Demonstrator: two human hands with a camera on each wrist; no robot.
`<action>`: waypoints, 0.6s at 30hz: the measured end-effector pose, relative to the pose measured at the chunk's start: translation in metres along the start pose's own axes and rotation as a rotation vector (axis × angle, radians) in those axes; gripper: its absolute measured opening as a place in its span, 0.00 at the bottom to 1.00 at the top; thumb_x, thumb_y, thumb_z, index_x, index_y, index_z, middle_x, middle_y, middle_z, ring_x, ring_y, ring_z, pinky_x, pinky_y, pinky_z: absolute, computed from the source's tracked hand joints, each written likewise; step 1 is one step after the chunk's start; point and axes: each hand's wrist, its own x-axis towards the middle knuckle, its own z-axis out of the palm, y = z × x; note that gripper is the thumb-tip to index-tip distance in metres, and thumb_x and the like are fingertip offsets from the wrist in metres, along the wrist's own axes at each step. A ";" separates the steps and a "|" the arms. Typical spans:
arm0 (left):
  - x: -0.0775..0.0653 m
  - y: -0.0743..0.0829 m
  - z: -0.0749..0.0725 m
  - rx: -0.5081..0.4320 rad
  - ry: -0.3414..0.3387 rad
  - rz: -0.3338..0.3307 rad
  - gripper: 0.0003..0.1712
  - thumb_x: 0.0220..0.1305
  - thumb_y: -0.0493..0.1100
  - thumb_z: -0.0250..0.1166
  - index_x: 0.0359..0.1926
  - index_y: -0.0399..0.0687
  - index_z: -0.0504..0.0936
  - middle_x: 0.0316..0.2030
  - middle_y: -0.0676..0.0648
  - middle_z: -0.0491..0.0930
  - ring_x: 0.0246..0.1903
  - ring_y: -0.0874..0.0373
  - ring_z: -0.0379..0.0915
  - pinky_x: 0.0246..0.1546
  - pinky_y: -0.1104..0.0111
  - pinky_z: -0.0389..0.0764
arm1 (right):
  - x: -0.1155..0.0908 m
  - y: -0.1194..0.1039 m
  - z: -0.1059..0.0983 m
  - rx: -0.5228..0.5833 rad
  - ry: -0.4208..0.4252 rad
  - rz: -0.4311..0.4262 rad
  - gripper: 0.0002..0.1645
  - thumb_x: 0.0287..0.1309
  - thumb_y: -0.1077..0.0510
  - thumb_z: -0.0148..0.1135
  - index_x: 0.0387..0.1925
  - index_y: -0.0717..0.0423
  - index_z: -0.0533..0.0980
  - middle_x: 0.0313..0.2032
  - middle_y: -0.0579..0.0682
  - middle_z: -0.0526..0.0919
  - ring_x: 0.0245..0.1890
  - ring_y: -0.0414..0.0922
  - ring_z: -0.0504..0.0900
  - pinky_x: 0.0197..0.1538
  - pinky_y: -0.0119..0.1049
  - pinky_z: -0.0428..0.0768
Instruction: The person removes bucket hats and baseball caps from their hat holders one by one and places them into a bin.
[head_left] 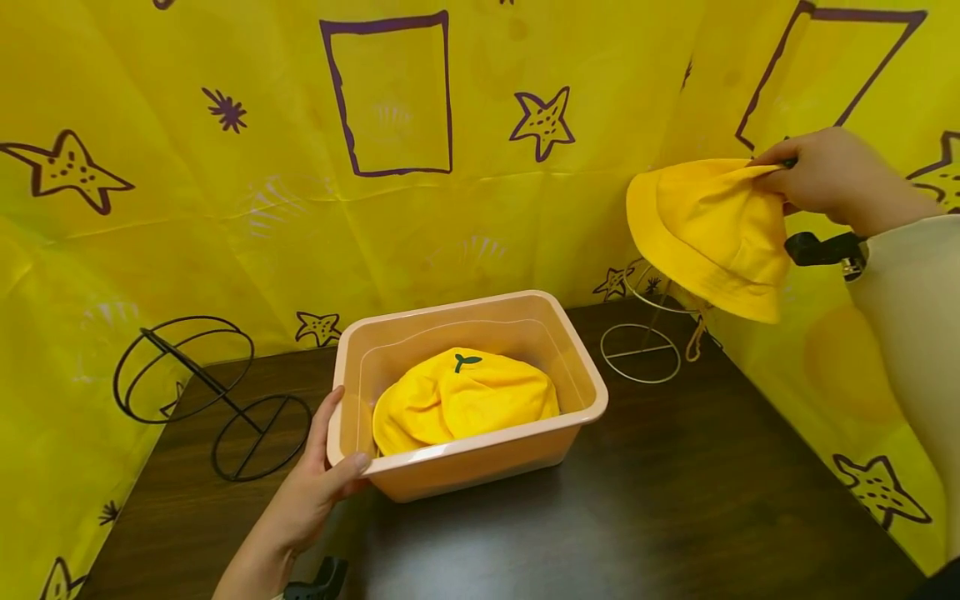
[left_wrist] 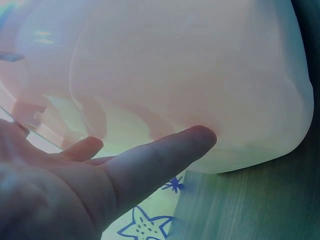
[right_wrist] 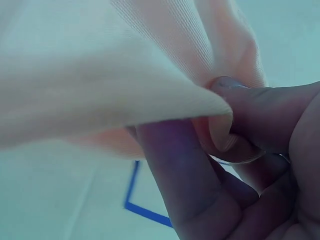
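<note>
A yellow brimmed cloth hat (head_left: 705, 221) hangs in the air at the right, over a light wire hat stand (head_left: 641, 354). My right hand (head_left: 832, 179) pinches the hat's crown, and the right wrist view has a fold of its cloth (right_wrist: 220, 107) caught between thumb and fingers. My left hand (head_left: 330, 462) grips the pinkish plastic basin (head_left: 480, 462) at its left corner, thumb over the rim. Close up in the left wrist view, fingers (left_wrist: 170, 150) lie along the basin's pale outer wall (left_wrist: 200, 75). Inside the basin rests another yellow hat (head_left: 468, 404) with a green sprout mark.
To the left, a black wire hat stand (head_left: 225, 396) is on the dark wooden table (head_left: 637, 517). Yellow sheets (head_left: 262, 208) printed with starfish and frames wall in the back and sides. A small cord loop (head_left: 696, 342) dangles beside the light stand.
</note>
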 end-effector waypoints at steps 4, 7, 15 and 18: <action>0.001 -0.001 0.000 -0.005 -0.001 0.001 0.50 0.71 0.36 0.59 0.78 0.66 0.35 0.74 0.33 0.31 0.53 0.38 0.70 0.44 0.55 0.80 | -0.009 -0.007 -0.009 0.077 0.050 0.028 0.35 0.73 0.46 0.53 0.70 0.64 0.66 0.59 0.74 0.71 0.23 0.36 0.83 0.24 0.38 0.80; 0.002 -0.001 -0.001 -0.006 -0.006 -0.002 0.51 0.71 0.36 0.59 0.78 0.66 0.35 0.73 0.33 0.31 0.54 0.38 0.70 0.45 0.54 0.79 | -0.016 -0.018 -0.018 0.114 0.097 0.032 0.36 0.73 0.44 0.53 0.72 0.62 0.64 0.53 0.62 0.78 0.22 0.31 0.81 0.23 0.35 0.79; 0.002 -0.001 -0.002 -0.009 -0.008 0.000 0.51 0.71 0.36 0.58 0.78 0.66 0.34 0.73 0.32 0.30 0.53 0.39 0.70 0.45 0.55 0.79 | -0.035 -0.057 -0.041 0.272 0.167 0.048 0.30 0.63 0.37 0.61 0.66 0.37 0.75 0.21 0.30 0.81 0.16 0.40 0.79 0.10 0.41 0.62; 0.002 -0.001 -0.003 -0.017 -0.009 0.005 0.50 0.72 0.36 0.58 0.78 0.66 0.34 0.73 0.32 0.30 0.54 0.37 0.69 0.45 0.55 0.79 | -0.038 -0.073 -0.044 0.316 0.174 0.016 0.30 0.63 0.38 0.61 0.65 0.35 0.75 0.27 0.29 0.82 0.18 0.39 0.79 0.11 0.41 0.62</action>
